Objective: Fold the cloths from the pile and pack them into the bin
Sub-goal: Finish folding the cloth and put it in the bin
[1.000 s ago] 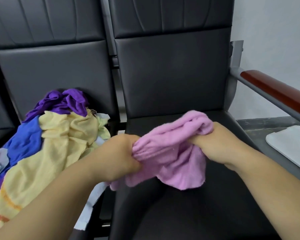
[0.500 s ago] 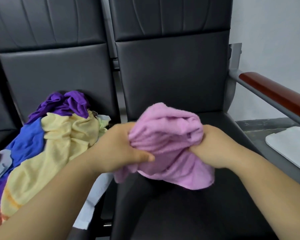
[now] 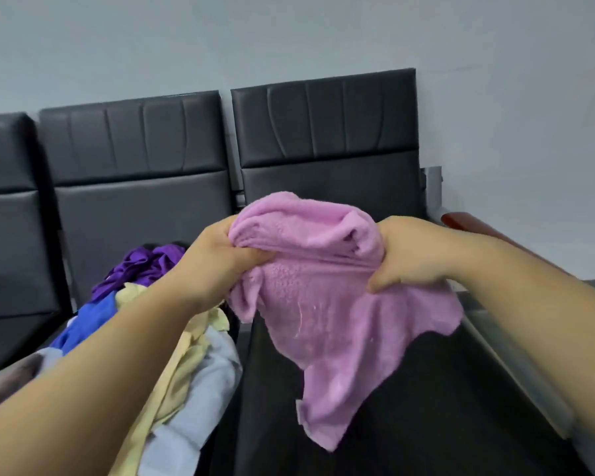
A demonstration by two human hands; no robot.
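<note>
We hold the fluffy pink fleece cloth (image 3: 327,304) up over the black padded seat (image 3: 426,407), its lower edge hanging loose in a ragged point. Our left hand (image 3: 220,255) and right hand (image 3: 409,255) each grip the bunched upper edge, fingers curled and pinching the fabric. The mixed pile of purple, blue, yellow and grey cloths (image 3: 200,383) lies on the seat just left. A reddish wooden armrest (image 3: 461,219) borders the right. 3 seat backs stand against the plain grey wall (image 3: 289,36).
</note>
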